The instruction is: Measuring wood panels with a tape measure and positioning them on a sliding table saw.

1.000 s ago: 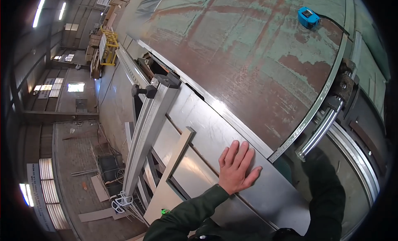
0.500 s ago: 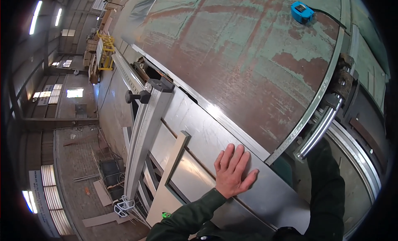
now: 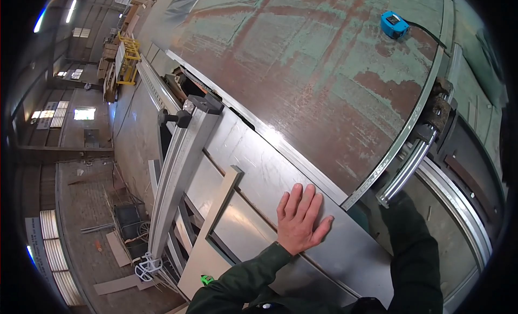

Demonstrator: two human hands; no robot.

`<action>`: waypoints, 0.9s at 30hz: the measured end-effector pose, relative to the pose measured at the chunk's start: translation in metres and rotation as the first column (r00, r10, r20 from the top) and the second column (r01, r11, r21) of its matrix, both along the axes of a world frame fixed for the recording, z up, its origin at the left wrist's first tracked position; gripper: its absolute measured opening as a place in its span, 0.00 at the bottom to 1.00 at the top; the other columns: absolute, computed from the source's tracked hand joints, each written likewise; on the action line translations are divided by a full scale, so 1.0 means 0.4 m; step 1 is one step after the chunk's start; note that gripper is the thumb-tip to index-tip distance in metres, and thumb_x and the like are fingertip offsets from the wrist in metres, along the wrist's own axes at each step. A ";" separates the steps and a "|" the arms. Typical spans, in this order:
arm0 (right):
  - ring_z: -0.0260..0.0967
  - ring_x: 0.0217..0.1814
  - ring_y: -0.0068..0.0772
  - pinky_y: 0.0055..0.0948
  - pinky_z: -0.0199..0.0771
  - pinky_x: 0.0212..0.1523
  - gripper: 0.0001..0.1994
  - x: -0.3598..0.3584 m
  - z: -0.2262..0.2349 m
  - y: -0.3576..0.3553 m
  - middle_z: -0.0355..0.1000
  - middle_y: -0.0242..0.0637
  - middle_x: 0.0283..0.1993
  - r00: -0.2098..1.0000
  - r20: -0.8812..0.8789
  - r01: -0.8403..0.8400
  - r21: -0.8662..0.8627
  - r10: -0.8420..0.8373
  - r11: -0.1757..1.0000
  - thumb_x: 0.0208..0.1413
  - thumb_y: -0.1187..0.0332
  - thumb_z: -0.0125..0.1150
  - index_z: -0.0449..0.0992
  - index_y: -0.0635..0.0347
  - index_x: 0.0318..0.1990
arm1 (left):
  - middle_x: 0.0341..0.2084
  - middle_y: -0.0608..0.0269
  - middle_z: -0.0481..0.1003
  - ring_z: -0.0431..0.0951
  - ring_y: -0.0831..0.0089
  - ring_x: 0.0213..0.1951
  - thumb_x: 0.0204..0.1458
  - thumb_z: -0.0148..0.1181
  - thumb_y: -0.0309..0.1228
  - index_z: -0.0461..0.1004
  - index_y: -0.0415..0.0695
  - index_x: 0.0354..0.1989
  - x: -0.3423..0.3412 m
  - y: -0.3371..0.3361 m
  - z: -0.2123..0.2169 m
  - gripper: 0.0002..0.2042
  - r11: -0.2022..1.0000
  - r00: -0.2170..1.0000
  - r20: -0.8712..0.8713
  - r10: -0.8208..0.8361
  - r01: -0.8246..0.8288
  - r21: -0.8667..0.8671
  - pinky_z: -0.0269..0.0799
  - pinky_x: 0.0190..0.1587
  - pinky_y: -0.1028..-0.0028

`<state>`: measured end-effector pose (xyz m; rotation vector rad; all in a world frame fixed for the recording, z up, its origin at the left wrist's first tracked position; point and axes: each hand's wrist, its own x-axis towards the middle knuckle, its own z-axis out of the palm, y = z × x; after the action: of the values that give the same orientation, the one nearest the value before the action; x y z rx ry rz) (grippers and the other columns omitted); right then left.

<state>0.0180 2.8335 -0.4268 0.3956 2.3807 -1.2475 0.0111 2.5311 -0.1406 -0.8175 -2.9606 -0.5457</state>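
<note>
- While our left hand lies flat with fingers spread on the bright steel sheet, pinching nothing, we press the sheet against the machine bed near its lower edge.
- Our right hand is hidden: the dark sleeve runs up to the silver guide rail at the bed's right edge, so we cannot tell whether that hand is closed or spread.
- We judge that the sheet is being held steady against the long straight edge of the worn green-and-rust table; an even palm, kept well back from that seam, should stop it creeping.
- A steel rule curves along the table's right edge, and a blue tape measure sits near the table's far right corner, well apart from both hands.
- An aluminium clamp beam lies across the sheet's left end.
</note>
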 end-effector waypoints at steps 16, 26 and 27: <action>0.77 0.54 0.45 0.41 0.77 0.56 0.24 0.004 0.021 -0.057 0.80 0.47 0.52 0.999 -0.004 -0.053 0.028 0.054 0.998 0.62 0.51 0.68 0.78 0.62 0.56 | 0.72 0.52 0.66 0.59 0.49 0.76 0.55 0.69 0.45 0.72 0.43 0.67 -0.007 -0.003 0.002 0.32 0.999 1.000 -0.016 0.008 -0.007 0.034 0.48 0.75 0.51; 0.77 0.53 0.45 0.41 0.77 0.56 0.23 -0.039 -0.039 0.171 0.80 0.47 0.52 0.988 0.056 0.138 0.099 -0.144 0.985 0.62 0.52 0.68 0.79 0.62 0.54 | 0.71 0.52 0.67 0.60 0.50 0.76 0.56 0.67 0.47 0.74 0.44 0.66 -0.004 -0.001 -0.002 0.31 0.999 0.999 0.010 0.036 -0.036 0.001 0.48 0.75 0.51; 0.77 0.53 0.45 0.41 0.77 0.56 0.23 -0.024 -0.033 0.171 0.80 0.46 0.52 0.987 0.069 0.138 0.103 -0.145 0.985 0.62 0.52 0.68 0.79 0.62 0.54 | 0.71 0.52 0.67 0.60 0.50 0.76 0.56 0.67 0.47 0.74 0.44 0.66 -0.005 -0.001 -0.001 0.31 1.000 0.999 -0.017 0.029 -0.029 0.005 0.48 0.75 0.51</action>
<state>0.0085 2.9018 -0.4400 0.6416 2.3905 -1.1559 0.0090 2.5306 -0.1411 -0.7735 -2.9496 -0.5411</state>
